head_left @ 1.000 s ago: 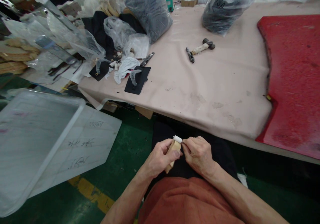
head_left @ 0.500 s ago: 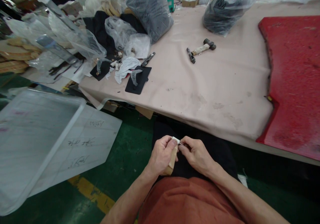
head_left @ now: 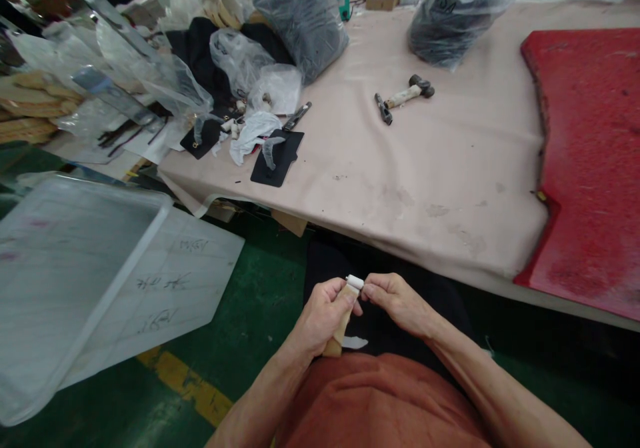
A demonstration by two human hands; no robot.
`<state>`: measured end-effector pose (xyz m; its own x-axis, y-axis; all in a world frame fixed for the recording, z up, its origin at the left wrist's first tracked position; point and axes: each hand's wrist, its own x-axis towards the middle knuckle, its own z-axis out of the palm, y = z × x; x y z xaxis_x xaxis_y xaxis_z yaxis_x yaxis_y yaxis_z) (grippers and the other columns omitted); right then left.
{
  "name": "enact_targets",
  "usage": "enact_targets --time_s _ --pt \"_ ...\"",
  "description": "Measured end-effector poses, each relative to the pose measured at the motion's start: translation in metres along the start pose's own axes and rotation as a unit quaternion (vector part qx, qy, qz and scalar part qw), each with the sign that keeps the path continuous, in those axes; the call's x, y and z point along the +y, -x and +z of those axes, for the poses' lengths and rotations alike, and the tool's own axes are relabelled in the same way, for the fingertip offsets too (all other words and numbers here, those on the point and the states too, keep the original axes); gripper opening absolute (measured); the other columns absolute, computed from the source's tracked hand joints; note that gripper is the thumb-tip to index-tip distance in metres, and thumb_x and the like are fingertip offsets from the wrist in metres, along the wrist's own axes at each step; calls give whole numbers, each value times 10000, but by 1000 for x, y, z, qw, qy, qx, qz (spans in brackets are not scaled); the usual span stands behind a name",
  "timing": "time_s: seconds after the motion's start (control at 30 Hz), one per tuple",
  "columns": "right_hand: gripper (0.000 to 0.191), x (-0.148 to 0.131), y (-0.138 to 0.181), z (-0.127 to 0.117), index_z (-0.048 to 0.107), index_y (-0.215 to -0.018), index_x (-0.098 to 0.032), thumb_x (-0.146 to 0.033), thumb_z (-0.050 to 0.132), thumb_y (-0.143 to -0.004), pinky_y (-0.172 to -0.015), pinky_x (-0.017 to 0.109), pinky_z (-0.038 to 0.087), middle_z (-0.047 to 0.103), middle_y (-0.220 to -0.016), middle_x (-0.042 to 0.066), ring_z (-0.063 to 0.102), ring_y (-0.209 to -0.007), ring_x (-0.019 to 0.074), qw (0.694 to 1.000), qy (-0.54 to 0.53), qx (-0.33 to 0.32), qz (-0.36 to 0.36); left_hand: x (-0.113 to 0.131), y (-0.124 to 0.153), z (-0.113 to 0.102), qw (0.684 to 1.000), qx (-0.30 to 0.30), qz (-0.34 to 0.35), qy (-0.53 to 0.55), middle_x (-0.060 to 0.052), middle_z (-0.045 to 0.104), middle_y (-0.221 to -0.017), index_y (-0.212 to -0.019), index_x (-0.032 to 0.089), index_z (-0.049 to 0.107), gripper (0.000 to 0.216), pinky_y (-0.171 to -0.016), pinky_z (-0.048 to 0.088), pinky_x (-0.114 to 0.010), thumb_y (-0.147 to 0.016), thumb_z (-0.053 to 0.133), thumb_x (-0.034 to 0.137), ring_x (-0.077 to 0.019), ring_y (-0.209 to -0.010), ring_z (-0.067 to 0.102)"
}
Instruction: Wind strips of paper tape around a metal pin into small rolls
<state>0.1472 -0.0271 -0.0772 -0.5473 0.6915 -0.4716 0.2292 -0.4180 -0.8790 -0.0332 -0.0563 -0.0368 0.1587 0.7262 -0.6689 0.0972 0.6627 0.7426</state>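
**A:** So what's in the hands?
**B:** Left hand (head_left: 323,316) has its fingers wrapped round a tan block (head_left: 334,347), pretty narrow, tilted with its top end leaning right. A small white cylinder (head_left: 355,281) sits crosswise at that top end. Right hand (head_left: 400,303) is pinched narrow on the cylinder's right end; too small to see exactly how it's gripping.
**A:** What's the block look like?
**B:** Plain and flat-sided, woody colour, with a pale band just under the cylinder. All held over the lap, in front of the table edge. There's a white scrap (head_left: 355,343) on the lap beside the block's lower end.
**A:** And further out?
**B:** Hammer (head_left: 406,95) with a pale handle on the table (head_left: 450,168), red board (head_left: 590,168) on the right, translucent bin (head_left: 193,281) off left.
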Motion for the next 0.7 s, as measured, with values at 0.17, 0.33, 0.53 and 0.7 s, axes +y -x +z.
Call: enact_targets --time_s 0.17,0.33,0.53,0.7 --pt "383 6 1 5 616 -766 -148 -502 520 -875 -552 276 229 412 -590 -35 314 -569 94 994 -49 92 -16 4 4 4 999 -6 -17 42 -1 584 -601 -928 127 610 284 -425 219 -197 -832 578 393 -48 -431 347" --pt "359 5 4 10 648 -768 -155 -448 502 -914 -600 281 310 521 -647 -10 415 -606 107 979 9 189 -78 8 7 7 999 -11 14 49 10 565 -565 -937 116 624 277 -447 247 -190 -834 577 369 -46 -445 360" --pt "302 3 4 16 649 -782 -165 -335 476 -962 -630 263 372 579 -693 -3 495 -632 106 956 60 252 -134 8 10 7 996 -35 30 74 5 569 -575 -973 112 629 300 -448 232 -188 -838 598 378 -43 -451 349" --pt "242 6 2 20 634 -823 -153 -212 462 -982 -618 262 361 570 -699 5 498 -627 102 897 194 319 -236 10 12 9 995 -44 39 86 12 573 -578 -1024 110 618 307 -444 219 -193 -841 594 356 -35 -432 322"
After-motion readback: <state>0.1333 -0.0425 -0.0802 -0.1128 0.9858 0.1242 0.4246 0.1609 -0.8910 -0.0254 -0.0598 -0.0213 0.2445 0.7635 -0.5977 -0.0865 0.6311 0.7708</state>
